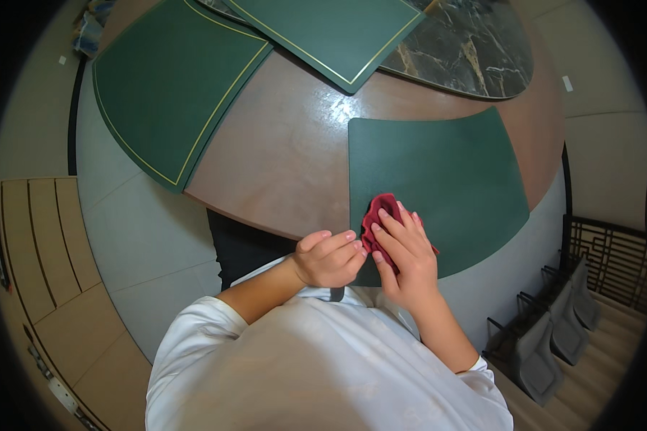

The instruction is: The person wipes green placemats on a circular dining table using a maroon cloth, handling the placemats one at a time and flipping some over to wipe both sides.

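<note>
My right hand (404,253) lies flat on a crumpled dark red cloth (378,210), pressing it against the near edge of a plain dark green placemat (446,179) on a round brown table (280,158). My left hand (329,257) is curled into a loose fist just left of the cloth, at the table's rim, with its fingertips close to the cloth; whether they touch it I cannot tell.
Two more green placemats with gold border lines, one (169,90) at the left and one (331,32) at the top, lie on the table. A dark marble turntable (474,47) sits in its centre. Grey chairs (553,330) stand at the lower right, wooden panelling (43,251) at the left.
</note>
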A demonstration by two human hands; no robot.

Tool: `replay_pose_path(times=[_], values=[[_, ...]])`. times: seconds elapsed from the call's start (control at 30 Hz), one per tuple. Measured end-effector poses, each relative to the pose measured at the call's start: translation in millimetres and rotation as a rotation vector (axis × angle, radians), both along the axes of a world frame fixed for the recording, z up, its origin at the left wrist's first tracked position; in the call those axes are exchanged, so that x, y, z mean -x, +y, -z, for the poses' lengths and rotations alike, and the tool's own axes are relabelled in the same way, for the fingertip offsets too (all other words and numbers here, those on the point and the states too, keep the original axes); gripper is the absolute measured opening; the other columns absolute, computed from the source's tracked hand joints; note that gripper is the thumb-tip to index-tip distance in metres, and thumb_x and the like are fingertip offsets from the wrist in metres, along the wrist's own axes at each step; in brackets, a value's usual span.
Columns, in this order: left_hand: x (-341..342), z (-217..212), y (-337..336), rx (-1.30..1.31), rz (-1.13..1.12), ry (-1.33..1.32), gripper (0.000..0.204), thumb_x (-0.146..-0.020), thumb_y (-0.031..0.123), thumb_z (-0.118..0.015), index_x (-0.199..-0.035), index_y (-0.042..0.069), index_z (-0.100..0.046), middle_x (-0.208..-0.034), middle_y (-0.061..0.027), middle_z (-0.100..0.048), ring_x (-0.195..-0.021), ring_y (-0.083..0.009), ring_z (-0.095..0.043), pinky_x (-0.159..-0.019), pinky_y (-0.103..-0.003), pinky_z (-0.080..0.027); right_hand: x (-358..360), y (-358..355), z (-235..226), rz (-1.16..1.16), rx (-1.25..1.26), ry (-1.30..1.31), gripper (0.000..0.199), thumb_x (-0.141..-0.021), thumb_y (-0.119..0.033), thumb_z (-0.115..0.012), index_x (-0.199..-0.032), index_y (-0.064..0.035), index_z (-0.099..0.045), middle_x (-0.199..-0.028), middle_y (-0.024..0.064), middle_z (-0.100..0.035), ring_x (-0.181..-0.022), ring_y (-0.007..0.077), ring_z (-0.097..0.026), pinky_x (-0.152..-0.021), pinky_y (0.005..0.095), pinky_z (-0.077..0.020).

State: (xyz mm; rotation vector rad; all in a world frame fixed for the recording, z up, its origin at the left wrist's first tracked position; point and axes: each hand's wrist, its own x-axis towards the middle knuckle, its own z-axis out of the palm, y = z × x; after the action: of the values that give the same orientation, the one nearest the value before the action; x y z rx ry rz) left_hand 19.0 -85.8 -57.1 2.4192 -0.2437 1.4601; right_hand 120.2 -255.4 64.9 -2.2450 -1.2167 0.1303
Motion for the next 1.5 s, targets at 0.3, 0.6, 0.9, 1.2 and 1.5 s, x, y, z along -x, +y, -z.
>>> replay_pose_path(times=[0.3, 0.6, 0.9, 1.2, 1.5], values=[[1.6, 1.0, -2.3, 0.032, 0.019, -0.004, 0.016, -0.085, 0.019, -0.075, -0.101, 0.022, -0.073, -0.113, 0.004, -0.071, -0.114, -0.0175, -0.071, -0.11, -0.041, -0.04, -41.9, 73.7, 9.3, -0.048, -0.042, -0.132, 0.04, -0.095, -0.012, -0.08, -0.132, 0.0017, -0.074, -0.149, 0.0207, -0.067, -0.147, 0.0472, -0.058, -0.122, 0.0605, -0.0467], [3.4, -2.2, 7.4, 0.004, 0.08, 0.064, 0.026, -0.084, 0.017, -0.072, -0.108, 0.014, -0.081, -0.111, -0.0011, -0.073, -0.112, -0.0231, -0.072, -0.113, -0.044, -0.04, -86.5, 133.9, 31.5, 0.007, -0.246, -0.269, 0.024, -0.092, -0.015, -0.079, -0.109, 0.0002, -0.071, -0.125, 0.0187, -0.07, -0.134, 0.0456, -0.062, -0.117, 0.0572, -0.0481], [5.3, -53.4, 10.4, 0.026, 0.196, 0.372, 0.027, -0.077, 0.009, -0.07, -0.102, 0.001, -0.079, -0.107, -0.0104, -0.072, -0.111, -0.0321, -0.071, -0.106, -0.058, -0.049, -84.1, 58.5, 20.6, 0.136, -0.105, -0.151, 0.035, -0.095, -0.013, -0.078, -0.129, -0.0031, -0.072, -0.144, 0.0192, -0.068, -0.145, 0.0476, -0.059, -0.123, 0.0591, -0.0462], [-39.1, -100.6, 23.8, -0.056, 0.052, 0.792, 0.065, -0.084, 0.031, -0.078, -0.142, 0.002, -0.072, -0.161, -0.0223, -0.06, -0.155, -0.0451, -0.049, -0.125, -0.069, -0.033, -247.9, -14.5, 33.6, 0.621, 0.029, -0.239, 0.031, -0.102, -0.023, -0.07, -0.125, -0.0039, -0.08, -0.144, 0.0203, -0.072, -0.139, 0.0444, -0.063, -0.119, 0.0536, -0.0503], [-38.1, -96.7, 23.1, -0.027, 0.033, 0.758, 0.063, -0.086, 0.032, -0.079, -0.142, 0.003, -0.073, -0.16, -0.0194, -0.062, -0.155, -0.0432, -0.051, -0.124, -0.067, -0.036, -308.0, -2.2, 24.2, 0.871, 0.1, -0.141, 0.032, -0.104, -0.03, -0.067, -0.121, -0.0085, -0.084, -0.132, 0.0163, -0.077, -0.126, 0.0383, -0.07, -0.108, 0.0509, -0.0571]])
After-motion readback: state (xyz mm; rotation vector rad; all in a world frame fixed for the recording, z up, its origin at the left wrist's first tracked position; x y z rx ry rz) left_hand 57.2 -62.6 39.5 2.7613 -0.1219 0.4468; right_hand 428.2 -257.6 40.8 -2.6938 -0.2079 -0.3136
